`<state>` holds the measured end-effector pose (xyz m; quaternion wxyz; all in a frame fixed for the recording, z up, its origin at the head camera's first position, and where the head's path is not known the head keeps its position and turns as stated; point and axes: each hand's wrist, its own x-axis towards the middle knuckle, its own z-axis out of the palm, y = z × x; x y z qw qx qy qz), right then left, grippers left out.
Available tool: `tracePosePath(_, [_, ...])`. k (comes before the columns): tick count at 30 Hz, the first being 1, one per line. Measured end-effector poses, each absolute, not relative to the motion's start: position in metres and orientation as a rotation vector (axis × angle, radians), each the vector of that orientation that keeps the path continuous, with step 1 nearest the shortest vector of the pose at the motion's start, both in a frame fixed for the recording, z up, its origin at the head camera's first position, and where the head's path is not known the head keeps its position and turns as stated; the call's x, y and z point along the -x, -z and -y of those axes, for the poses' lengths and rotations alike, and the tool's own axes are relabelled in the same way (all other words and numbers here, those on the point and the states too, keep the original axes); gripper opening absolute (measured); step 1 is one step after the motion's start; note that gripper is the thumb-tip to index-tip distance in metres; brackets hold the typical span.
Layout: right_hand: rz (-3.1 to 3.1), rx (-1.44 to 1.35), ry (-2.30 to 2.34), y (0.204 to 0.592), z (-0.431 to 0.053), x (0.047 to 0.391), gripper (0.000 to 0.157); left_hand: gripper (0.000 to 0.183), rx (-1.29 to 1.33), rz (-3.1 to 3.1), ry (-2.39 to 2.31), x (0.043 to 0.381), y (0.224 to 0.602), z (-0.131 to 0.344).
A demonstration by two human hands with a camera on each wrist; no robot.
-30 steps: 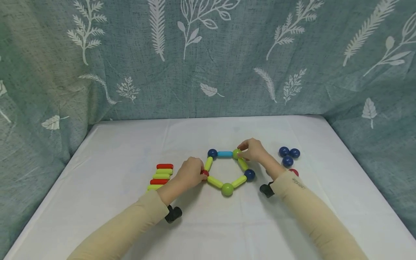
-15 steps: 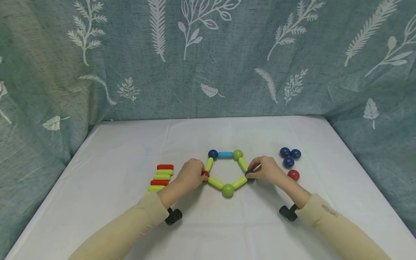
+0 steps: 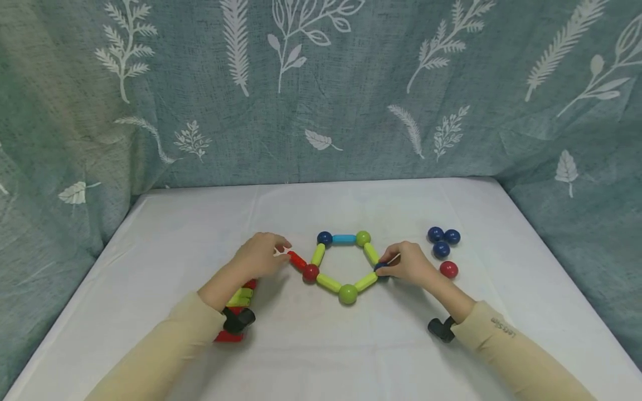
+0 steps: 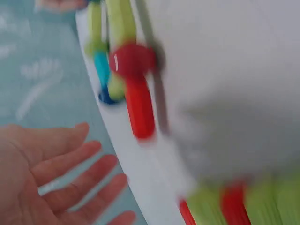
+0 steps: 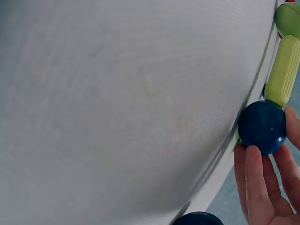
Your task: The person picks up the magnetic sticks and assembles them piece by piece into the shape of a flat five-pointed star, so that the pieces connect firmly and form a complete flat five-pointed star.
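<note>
Balls and rods form a five-sided ring on the white cloth, with a red ball [image 3: 310, 273] at its left corner. From that ball a red rod [image 3: 297, 260] sticks out toward the back left, outside the ring. My left hand [image 3: 257, 255] is just left of the rod's free end; in the left wrist view its fingers are spread and apart from the rod. At the ring's right corner, my right hand [image 3: 412, 263] pinches a dark blue ball [image 5: 261, 126] between thumb and fingers. A yellow-green rod [image 5: 282, 70] joins this ball to a green ball [image 3: 348, 294].
Several red and yellow-green rods [image 3: 239, 301] lie at the left, partly hidden under my left forearm. To the right are three loose dark blue balls [image 3: 441, 249] and a red ball [image 3: 448, 270]. A patterned curtain [image 3: 321, 94] hangs behind the table.
My left hand has let go of the red ball and moved left; a red rod now sits against that ball. My right hand has gone from the back green ball to the dark blue ball.
</note>
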<state>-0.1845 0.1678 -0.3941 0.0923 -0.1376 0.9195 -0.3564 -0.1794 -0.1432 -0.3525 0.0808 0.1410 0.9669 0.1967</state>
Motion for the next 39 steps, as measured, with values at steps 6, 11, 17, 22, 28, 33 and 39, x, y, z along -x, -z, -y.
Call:
tracePosePath(6, [-2.740,0.418,1.056,0.394,-0.168,0.184,0.015,0.029,-0.327,-2.877,-0.583,0.187,0.360,0.197])
tracePosePath(11, [-2.734,0.416,1.050,0.393,-0.167,0.184,0.015,0.027,-0.262,-2.826,-0.599,0.190,0.373,0.218])
tracePosePath(17, [-2.730,0.395,1.041,0.392,-0.166,0.184,0.015,0.021,-0.256,-2.784,-0.680,0.191,0.380,0.226])
tracePosePath(22, [-2.722,0.382,1.041,0.392,-0.165,0.185,0.015,0.019,-0.275,-2.779,-0.673,0.193,0.381,0.227])
tracePosePath(28, [-2.720,0.382,1.036,0.392,-0.164,0.185,0.015,0.021,-0.303,-2.799,-0.636,0.202,0.371,0.217])
tracePosePath(33, [-2.728,0.401,1.028,0.392,-0.165,0.185,0.014,0.021,-0.341,-2.805,-0.641,0.219,0.365,0.194])
tracePosePath(39, [-2.724,0.394,1.034,0.391,-0.165,0.185,0.015,0.020,-0.392,-2.817,-0.626,0.234,0.373,0.159])
